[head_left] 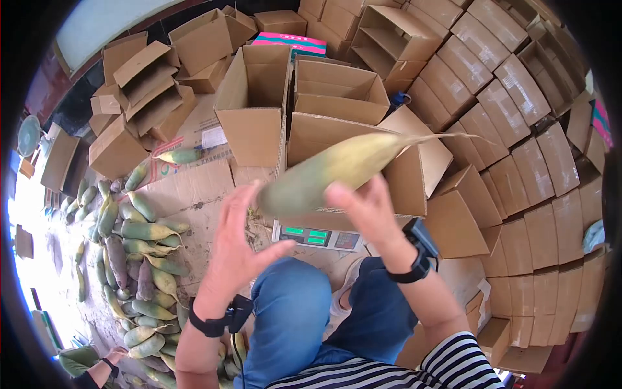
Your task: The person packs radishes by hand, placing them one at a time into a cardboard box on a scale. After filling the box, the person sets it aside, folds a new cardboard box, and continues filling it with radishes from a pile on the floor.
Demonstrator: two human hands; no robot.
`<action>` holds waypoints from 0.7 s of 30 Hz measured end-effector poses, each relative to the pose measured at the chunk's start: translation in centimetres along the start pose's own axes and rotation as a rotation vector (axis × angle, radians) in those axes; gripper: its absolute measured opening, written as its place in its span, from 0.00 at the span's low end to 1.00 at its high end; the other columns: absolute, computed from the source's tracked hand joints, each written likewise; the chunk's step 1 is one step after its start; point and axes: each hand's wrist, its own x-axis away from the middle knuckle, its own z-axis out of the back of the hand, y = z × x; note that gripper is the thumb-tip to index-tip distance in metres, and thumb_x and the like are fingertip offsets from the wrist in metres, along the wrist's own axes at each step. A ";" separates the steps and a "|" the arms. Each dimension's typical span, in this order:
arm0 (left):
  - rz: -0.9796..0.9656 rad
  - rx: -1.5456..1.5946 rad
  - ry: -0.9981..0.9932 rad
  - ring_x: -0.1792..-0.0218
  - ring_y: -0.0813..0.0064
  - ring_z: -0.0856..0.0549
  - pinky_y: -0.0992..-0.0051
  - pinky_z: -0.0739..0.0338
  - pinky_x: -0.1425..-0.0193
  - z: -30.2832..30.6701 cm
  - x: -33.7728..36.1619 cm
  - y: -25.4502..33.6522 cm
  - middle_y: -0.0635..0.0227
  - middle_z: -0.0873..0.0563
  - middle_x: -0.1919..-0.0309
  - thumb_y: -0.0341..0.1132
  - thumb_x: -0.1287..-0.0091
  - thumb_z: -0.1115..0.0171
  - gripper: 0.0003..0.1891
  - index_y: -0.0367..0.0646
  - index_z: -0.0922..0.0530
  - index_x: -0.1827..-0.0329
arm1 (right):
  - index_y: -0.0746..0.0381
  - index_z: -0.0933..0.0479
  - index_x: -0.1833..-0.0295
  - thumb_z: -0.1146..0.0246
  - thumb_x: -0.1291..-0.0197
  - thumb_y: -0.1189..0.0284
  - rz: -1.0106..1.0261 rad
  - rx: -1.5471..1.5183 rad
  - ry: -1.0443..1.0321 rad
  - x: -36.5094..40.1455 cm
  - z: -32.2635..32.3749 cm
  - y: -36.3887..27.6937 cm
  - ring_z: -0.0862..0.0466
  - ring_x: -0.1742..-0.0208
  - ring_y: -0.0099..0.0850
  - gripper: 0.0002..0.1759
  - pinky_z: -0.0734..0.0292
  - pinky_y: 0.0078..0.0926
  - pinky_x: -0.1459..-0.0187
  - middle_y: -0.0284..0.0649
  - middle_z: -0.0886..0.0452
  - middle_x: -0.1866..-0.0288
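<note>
A long radish [337, 170], green at its thick end and pale yellow toward a thin trailing root, is slanted in the air over an open carton [405, 185]. My right hand [366, 211] grips its underside, thumb at the middle; part of the fingers is hidden behind it. My left hand [233, 240] is beside the thick end, thumb and fingers spread, the fingertips at or very near the skin. Below, a weighing scale [317, 237] with lit green digits shows at the carton's near side.
A pile of green and purplish radishes [146, 269] covers the floor at left. Open cartons [256, 129] stand ahead and at upper left. Stacked closed cartons [518, 155] form a wall at right. Another person's arm [103, 369] shows at lower left.
</note>
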 end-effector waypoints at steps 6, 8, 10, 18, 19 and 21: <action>0.608 -0.525 -0.315 0.43 0.45 0.22 0.53 0.26 0.39 0.2 17.8 -19.4 0.47 0.21 0.45 0.46 0.42 0.29 0.32 0.38 0.28 0.37 | 0.60 0.30 0.40 0.27 0.42 0.61 -0.290 0.224 0.358 -3.6 7.8 2.7 0.19 0.51 0.24 0.29 0.19 0.24 0.58 0.34 0.19 0.50; 0.915 -0.646 -0.543 0.42 0.47 0.21 0.54 0.24 0.39 0.9 26.4 -22.1 0.48 0.21 0.45 0.47 0.43 0.29 0.32 0.38 0.27 0.40 | 0.59 0.30 0.38 0.28 0.41 0.60 -0.497 0.216 0.244 -3.8 10.8 6.8 0.19 0.46 0.30 0.30 0.17 0.30 0.50 0.37 0.21 0.43; 1.086 -0.669 -0.579 0.42 0.48 0.21 0.54 0.23 0.40 1.4 33.7 -22.4 0.49 0.20 0.45 0.47 0.44 0.29 0.31 0.38 0.26 0.42 | 0.60 0.30 0.37 0.28 0.41 0.62 -0.607 0.157 0.169 -3.7 12.0 10.0 0.18 0.46 0.32 0.30 0.18 0.32 0.47 0.38 0.21 0.43; 1.283 -0.739 -0.094 0.47 0.46 0.20 0.53 0.22 0.45 1.9 46.1 -23.8 0.48 0.21 0.50 0.39 0.46 0.30 0.24 0.37 0.26 0.49 | 0.57 0.27 0.39 0.32 0.37 0.62 -0.717 -0.040 0.065 -3.9 10.8 9.1 0.20 0.43 0.34 0.23 0.27 0.34 0.39 0.36 0.21 0.42; 1.255 -0.768 -0.062 0.48 0.45 0.21 0.53 0.23 0.45 2.2 46.3 -24.6 0.48 0.21 0.51 0.36 0.46 0.31 0.24 0.37 0.27 0.48 | 0.57 0.26 0.41 0.33 0.35 0.61 -0.701 0.060 0.042 -3.9 10.8 8.4 0.20 0.43 0.33 0.21 0.27 0.33 0.39 0.36 0.20 0.43; 1.203 -0.771 0.025 0.48 0.45 0.21 0.54 0.23 0.45 2.9 46.7 -26.5 0.48 0.21 0.51 0.35 0.46 0.32 0.24 0.37 0.27 0.47 | 0.57 0.22 0.45 0.37 0.32 0.59 -0.691 0.231 0.020 -3.8 12.0 8.7 0.19 0.45 0.29 0.16 0.27 0.30 0.40 0.35 0.17 0.46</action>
